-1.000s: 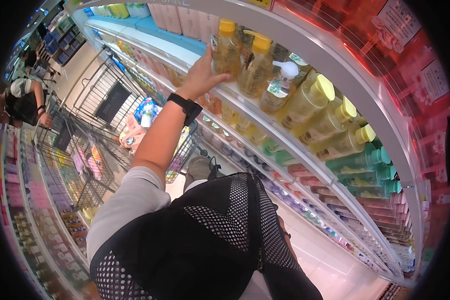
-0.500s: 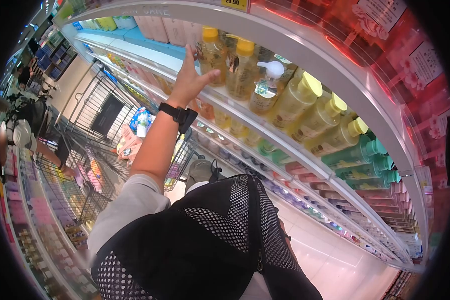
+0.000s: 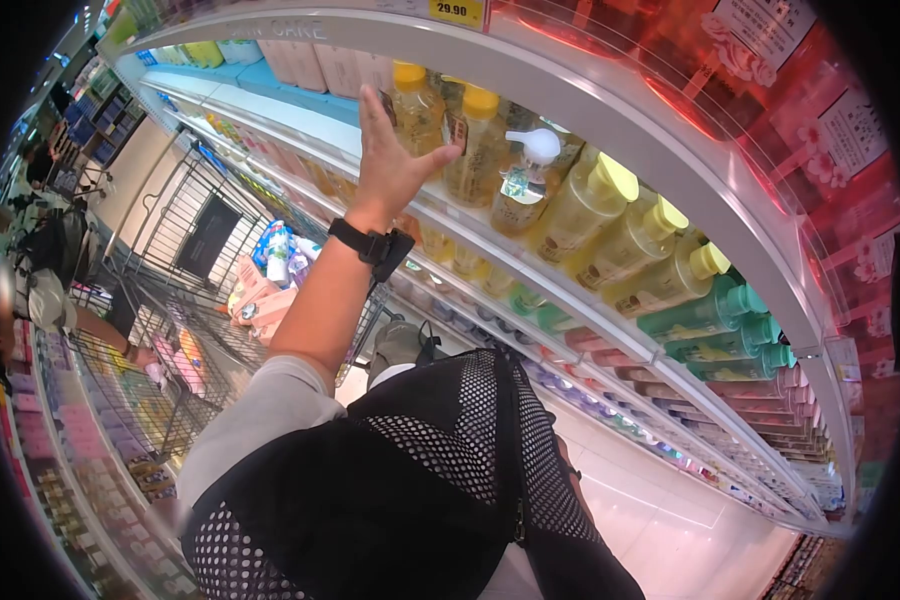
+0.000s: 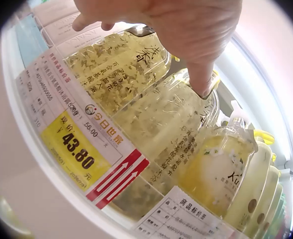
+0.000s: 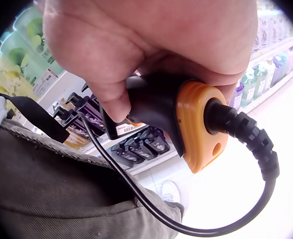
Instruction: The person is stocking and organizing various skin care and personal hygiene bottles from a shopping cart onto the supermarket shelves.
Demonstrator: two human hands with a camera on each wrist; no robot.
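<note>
In the head view my left hand (image 3: 390,165) is raised at the shelf edge, fingers straight and thumb spread wide. Its fingers reach along the left side of a yellow-capped bottle of amber liquid (image 3: 416,112). The thumb tip is right at a second such bottle (image 3: 473,165). From the left wrist, the hand spans over the first bottle (image 4: 121,64), its thumb at the upper part of the second bottle (image 4: 161,119). My right hand (image 5: 146,40) grips a black-and-orange corded handle (image 5: 201,134), its far end hidden by fingers.
A price tag (image 4: 76,152) reading 43.80 fronts the bottles. To their right stand a white-pump bottle (image 3: 520,200), pale yellow bottles (image 3: 585,205) and green bottles (image 3: 705,325). Behind my left arm is a shopping cart (image 3: 195,205) with packages; another person's arm (image 3: 100,328) reaches over it.
My left thumb has shifted from in front of the first bottle to the second one, the fingers staying straight. The head view has turned slightly. The other person's arm has moved lower over the cart.
</note>
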